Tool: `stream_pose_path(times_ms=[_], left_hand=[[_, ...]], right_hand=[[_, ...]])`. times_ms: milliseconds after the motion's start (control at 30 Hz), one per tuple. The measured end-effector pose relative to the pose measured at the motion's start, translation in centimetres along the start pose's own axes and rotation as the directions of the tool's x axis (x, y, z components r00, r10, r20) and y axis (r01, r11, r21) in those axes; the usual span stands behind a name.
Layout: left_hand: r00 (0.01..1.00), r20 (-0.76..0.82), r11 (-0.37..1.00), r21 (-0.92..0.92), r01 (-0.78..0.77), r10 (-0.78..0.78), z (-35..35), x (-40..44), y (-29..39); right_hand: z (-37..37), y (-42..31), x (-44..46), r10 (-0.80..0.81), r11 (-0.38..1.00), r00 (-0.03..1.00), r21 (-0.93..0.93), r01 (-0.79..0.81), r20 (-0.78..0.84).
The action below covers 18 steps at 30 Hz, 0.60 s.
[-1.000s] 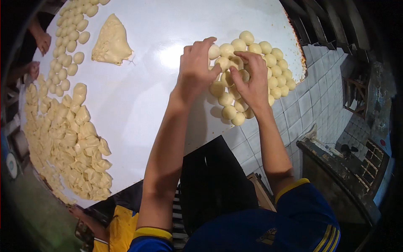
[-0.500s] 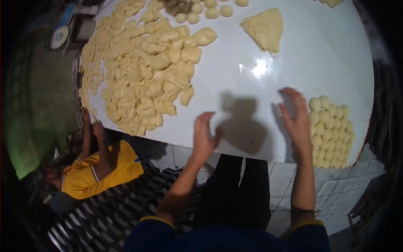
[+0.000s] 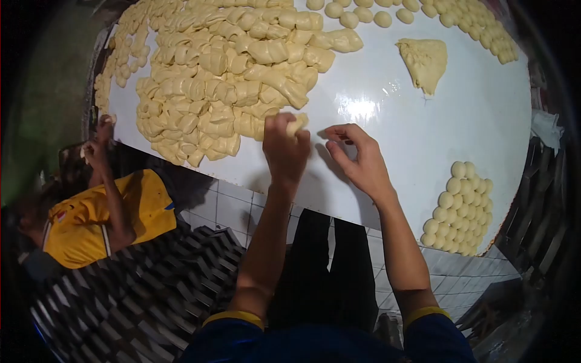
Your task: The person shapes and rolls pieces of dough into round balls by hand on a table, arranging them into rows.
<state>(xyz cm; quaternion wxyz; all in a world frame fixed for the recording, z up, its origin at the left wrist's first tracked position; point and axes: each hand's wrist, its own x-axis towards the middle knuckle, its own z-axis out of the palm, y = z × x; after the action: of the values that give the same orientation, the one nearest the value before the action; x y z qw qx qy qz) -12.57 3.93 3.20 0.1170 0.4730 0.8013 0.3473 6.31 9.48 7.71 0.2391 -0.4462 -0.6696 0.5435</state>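
My left hand is closed around a piece of dough, beside the near right edge of a large heap of cut dough pieces. Just to its right, my right hand hovers over the white table with fingers apart and curved, holding nothing. Rows of round dough balls sit close together at the table's near right corner. Farther back lies a flat, roughly triangular slab of dough.
More dough balls line the far edge of the table. At the left, a co-worker in a yellow shirt has both hands at the table's left end. Dark slatted matting and white tiles lie below the near edge.
My left hand has moved up to the heap and closed on a dough piece. My right hand has come left, nearer to it. The whole view has shifted, showing more of the far right.
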Motion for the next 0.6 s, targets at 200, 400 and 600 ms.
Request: stream_pose_path(times_ms=[200,400,600], left_hand=[[1.000,0.029,0.950,-0.311,0.014,-0.005,-6.3,-7.8,1.8],[0.912,0.356,0.730,-0.565,0.384,-0.205,-6.3,-6.4,-2.4],[0.976,0.205,0.980,-0.197,-0.034,0.075,-4.5,3.4,-3.5]], right_hand=[[4.2,2.8,0.9,0.038,0.999,0.997,0.025,-0.036,-0.074],[9.2,2.0,8.2,-0.175,0.971,0.956,-0.203,0.128,-0.234],[8.7,1.0,10.6,-0.147,0.934,0.967,-0.352,0.067,-0.206]])
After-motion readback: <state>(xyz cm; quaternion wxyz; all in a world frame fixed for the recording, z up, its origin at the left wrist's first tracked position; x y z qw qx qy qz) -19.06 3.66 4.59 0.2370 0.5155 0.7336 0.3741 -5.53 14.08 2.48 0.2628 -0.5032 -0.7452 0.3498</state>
